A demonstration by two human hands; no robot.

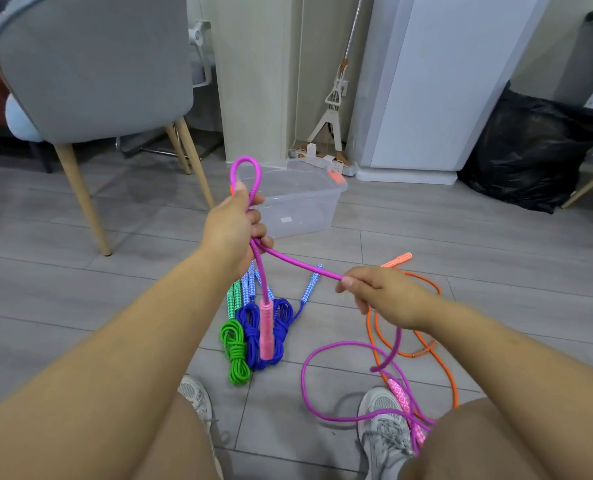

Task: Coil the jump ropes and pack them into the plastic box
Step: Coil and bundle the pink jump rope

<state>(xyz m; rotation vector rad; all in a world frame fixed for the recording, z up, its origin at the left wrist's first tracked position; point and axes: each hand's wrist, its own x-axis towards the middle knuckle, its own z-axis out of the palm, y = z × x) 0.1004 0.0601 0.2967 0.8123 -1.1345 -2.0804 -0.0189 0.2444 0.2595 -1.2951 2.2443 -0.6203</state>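
The left hand (234, 230) is clenching a loop of the purple braided jump rope (302, 263), its span running down-right to the pinching right hand (385, 299), the clear plastic box (305, 202) sitting just beyond the left

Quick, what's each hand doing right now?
Left hand: closed, gripping a loop of the purple jump rope.
Right hand: closed, fingers pinching the same rope.

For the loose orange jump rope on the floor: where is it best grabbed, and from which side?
By the orange handle, from above. It lies flat and clear on the floor, rigid and straight, while the orange cord loops loosely and crosses the purple rope.
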